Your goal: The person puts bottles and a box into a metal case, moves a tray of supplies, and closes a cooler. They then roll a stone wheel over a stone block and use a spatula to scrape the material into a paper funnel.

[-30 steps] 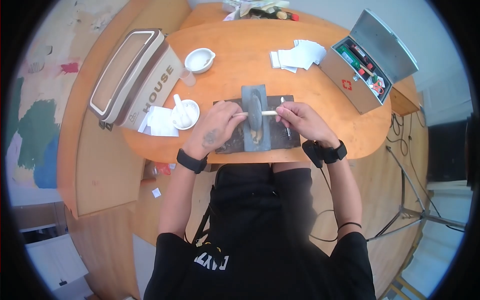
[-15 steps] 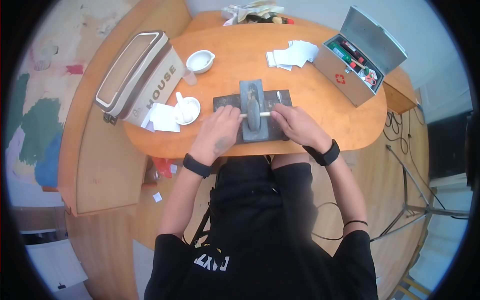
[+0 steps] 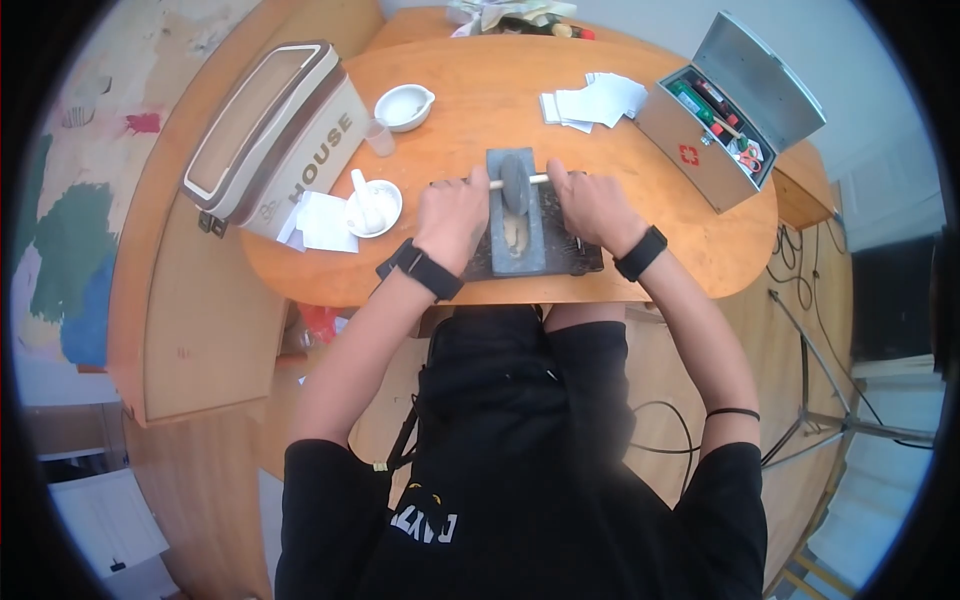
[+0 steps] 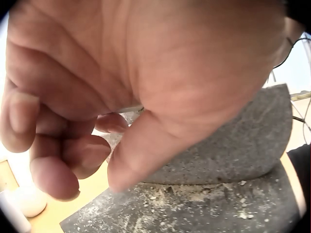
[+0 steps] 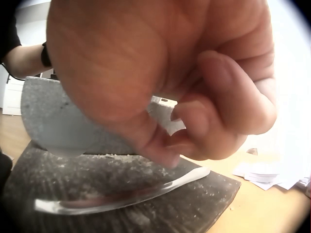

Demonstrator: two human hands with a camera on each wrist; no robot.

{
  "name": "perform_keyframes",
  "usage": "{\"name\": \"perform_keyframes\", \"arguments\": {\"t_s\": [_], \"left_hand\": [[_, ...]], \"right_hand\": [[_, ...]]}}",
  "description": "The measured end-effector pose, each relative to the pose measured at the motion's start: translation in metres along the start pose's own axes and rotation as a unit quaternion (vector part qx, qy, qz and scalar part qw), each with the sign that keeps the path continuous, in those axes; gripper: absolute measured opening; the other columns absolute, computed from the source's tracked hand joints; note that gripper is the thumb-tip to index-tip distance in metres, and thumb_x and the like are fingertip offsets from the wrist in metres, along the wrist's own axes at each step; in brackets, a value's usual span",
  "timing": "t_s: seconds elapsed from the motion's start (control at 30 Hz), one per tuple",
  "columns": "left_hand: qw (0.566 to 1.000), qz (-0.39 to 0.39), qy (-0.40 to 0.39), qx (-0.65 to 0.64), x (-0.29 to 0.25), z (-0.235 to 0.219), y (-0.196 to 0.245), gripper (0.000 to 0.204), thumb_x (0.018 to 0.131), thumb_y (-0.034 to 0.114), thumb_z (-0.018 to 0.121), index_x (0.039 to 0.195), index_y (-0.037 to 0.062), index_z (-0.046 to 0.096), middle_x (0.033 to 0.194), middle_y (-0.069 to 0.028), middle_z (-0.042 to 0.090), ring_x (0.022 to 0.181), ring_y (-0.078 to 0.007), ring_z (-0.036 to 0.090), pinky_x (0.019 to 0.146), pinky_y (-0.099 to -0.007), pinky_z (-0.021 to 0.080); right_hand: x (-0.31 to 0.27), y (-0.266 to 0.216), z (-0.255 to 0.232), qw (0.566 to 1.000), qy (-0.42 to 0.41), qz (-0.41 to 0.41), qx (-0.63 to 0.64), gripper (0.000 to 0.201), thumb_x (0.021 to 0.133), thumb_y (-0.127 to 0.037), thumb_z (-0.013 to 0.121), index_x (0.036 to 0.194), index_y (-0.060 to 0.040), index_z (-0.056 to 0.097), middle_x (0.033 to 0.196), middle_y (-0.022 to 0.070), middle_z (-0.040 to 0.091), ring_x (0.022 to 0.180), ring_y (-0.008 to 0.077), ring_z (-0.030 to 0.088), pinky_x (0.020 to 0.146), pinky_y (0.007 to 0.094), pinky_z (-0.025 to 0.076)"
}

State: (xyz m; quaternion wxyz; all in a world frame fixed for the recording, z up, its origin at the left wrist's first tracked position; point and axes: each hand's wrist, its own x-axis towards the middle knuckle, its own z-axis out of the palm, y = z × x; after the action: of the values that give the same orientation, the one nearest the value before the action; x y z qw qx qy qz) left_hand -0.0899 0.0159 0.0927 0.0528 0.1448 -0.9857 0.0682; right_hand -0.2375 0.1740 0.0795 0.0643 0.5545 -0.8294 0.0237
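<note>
Lying beside the grey trough (image 3: 502,258) is a metal utensil (image 5: 114,205) (mortar (image 3: 394,214) farther left).

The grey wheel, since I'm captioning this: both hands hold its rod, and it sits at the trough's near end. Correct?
No: the head view shows the grey wheel at the far end of the trough. The left hand and right hand do hold its rod.

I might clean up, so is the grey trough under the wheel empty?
Not empty: the head view shows pale material in the trough, on the near side of the wheel.
</note>
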Motion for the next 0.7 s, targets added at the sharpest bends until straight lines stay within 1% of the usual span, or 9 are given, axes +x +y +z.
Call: {"name": "perform_keyframes", "arguments": {"t_s": [0.07,0.13,0.27,0.3,0.37,0.43,0.57,0.63,0.7], "left_hand": [[1.0,-0.007,-0.013,-0.004,0.011,-0.003,-0.004,0.014,0.089,0.009,0.053,0.1,0.0023,0.048,0.081,-0.0183,0.067,0.076,-0.0339,0.07,0.062,-0.0407,0.056],[0.998,-0.021,-0.05,-0.025,0.02,-0.002,-0.008,0.015,0.088,0.007,0.054,0.1,0.0016,0.048,0.083,-0.0198,0.068,0.079,-0.0351,0.07,0.064,-0.0421,0.056],[0.999,-0.017,-0.029,-0.024,0.025,0.003,-0.017,0.018,0.085,0.004,0.057,0.1,0.0014,0.048,0.082,-0.02,0.068,0.078,-0.0362,0.07,0.065,-0.0434,0.056],[1.0,-0.015,-0.009,-0.025,0.024,0.005,-0.018,0.02,0.084,0.004,0.059,0.101,0.001,0.048,0.083,-0.0203,0.068,0.078,-0.0363,0.07,0.066,-0.0435,0.056],[1.0,-0.012,0.011,-0.025,0.021,0.001,-0.018,0.022,0.082,0.003,0.06,0.101,0.0007,0.048,0.083,-0.0207,0.068,0.078,-0.0364,0.07,0.066,-0.0437,0.056],[0.997,0.003,-0.076,-0.026,0.018,-0.005,-0.017,0.021,0.083,0.003,0.059,0.1,-0.0002,0.048,0.086,-0.0221,0.069,0.08,-0.0357,0.07,0.067,-0.0437,0.056],[0.997,0.01,-0.056,-0.045,0.003,0.003,-0.012,0.02,0.083,0.003,0.058,0.1,-0.001,0.048,0.083,-0.0218,0.07,0.079,-0.0354,0.071,0.065,-0.0437,0.056],[0.997,-0.005,-0.051,-0.055,-0.003,0.003,-0.008,0.02,0.083,0.002,0.057,0.099,-0.0018,0.047,0.077,-0.0203,0.069,0.074,-0.0359,0.07,0.061,-0.0439,0.056],[0.997,0.002,-0.035,-0.064,-0.013,0.011,-0.007,0.019,0.083,0.002,0.058,0.099,-0.0018,0.047,0.075,-0.0197,0.069,0.072,-0.0358,0.07,0.06,-0.0439,0.055]], "right_hand": [[0.008,0.0,-0.006,1.0,-0.01,0.004,-0.01,0.022,0.082,-0.005,0.056,0.099,-0.004,0.043,0.068,0.0157,0.065,0.062,0.0353,0.066,0.053,0.0448,0.051],[0.01,-0.002,-0.011,1.0,-0.021,0.009,-0.02,0.022,0.081,-0.005,0.057,0.099,-0.0035,0.043,0.068,0.0156,0.065,0.062,0.0358,0.066,0.053,0.0449,0.051],[0.014,-0.006,-0.013,1.0,0.015,0.01,0.001,0.022,0.082,-0.005,0.057,0.099,-0.0033,0.043,0.068,0.0156,0.065,0.064,0.0364,0.067,0.054,0.045,0.051],[0.015,-0.006,-0.012,1.0,0.024,0.014,0.003,0.022,0.082,-0.005,0.057,0.099,-0.0032,0.043,0.068,0.0157,0.065,0.064,0.0366,0.067,0.054,0.045,0.052],[0.014,-0.008,-0.013,1.0,0.023,0.017,0.007,0.022,0.082,-0.005,0.057,0.098,-0.0031,0.042,0.067,0.0167,0.063,0.064,0.038,0.066,0.053,0.0456,0.051],[0.009,-0.009,-0.012,1.0,0.019,0.018,0.012,0.023,0.082,-0.005,0.056,0.098,-0.0031,0.041,0.065,0.0177,0.062,0.063,0.0393,0.065,0.053,0.0462,0.05],[-0.005,-0.015,-0.007,0.999,0.032,0.016,0.033,0.019,0.085,-0.006,0.054,0.1,-0.0053,0.042,0.068,0.0182,0.064,0.064,0.0382,0.065,0.053,0.0464,0.051],[-0.012,-0.019,-0.007,0.998,0.033,0.023,0.05,0.018,0.086,-0.006,0.053,0.1,-0.0059,0.042,0.069,0.0184,0.064,0.064,0.0379,0.065,0.054,0.0465,0.051],[-0.018,-0.022,-0.01,0.997,0.038,0.018,0.07,0.016,0.086,-0.005,0.051,0.099,-0.0054,0.042,0.069,0.0191,0.065,0.064,0.0383,0.065,0.053,0.0468,0.051]]}}
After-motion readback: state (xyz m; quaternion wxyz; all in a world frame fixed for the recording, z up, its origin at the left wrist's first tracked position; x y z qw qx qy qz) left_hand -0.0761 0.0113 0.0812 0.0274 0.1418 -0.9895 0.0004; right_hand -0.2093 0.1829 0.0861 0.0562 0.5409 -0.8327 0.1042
